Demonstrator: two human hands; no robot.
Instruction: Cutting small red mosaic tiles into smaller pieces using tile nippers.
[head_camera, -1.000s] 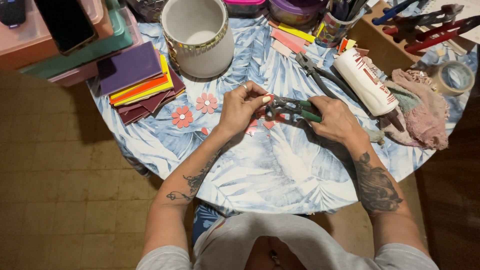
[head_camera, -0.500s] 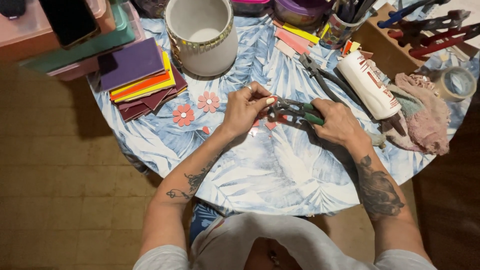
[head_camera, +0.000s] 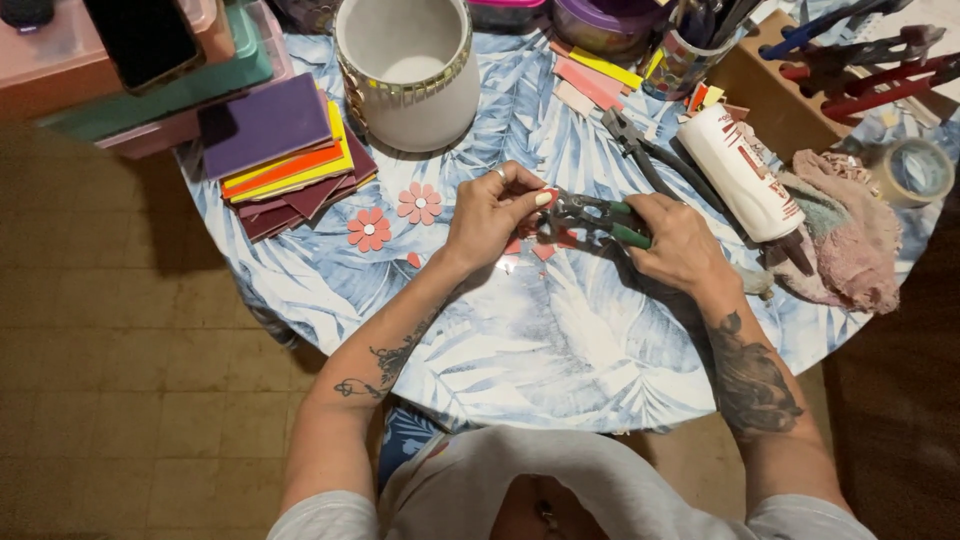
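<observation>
**Head view: two hands meet over a small pink piece at a crowded craft table**

At the far left, a stack of coloured tiles (head_camera: 290, 160) in purple, orange, yellow and maroon lies flat near the table's edge, within reach but out of the working space. Behind it, a white cylindrical pot (head_camera: 410, 70) stands upright with a band of small mirrored squares around its rim. Two finished pink flowers (head_camera: 395, 215) lie on the leaf-print tablecloth (head_camera: 520, 350) just in front of the pot, set aside from the cutting spot.

The left hand (head_camera: 495, 215) is curled, with thumb and fingertips pinched on a small pink tile piece (head_camera: 549, 197), holding it up at the nose of the tool so the blades can bite its edge. Loose pink offcuts (head_camera: 543, 250) lie on the cloth directly below, likely where trimmings drop.

The right hand (head_camera: 675, 235) is wrapped closed round the green handles of the tile nippers (head_camera: 595, 215), whose metal head points left toward the pinched piece; the grip looks squeezed rather than slack. How far the cutting head itself is closed I cannot tell.

Further right, a spare pair of pliers (head_camera: 640, 150) rests on the cloth, a white glue bottle (head_camera: 740, 170) lies on its side, and a crumpled pink rag (head_camera: 850, 240) sits beside a roll of tape (head_camera: 915, 170), all near for quick use.
</observation>
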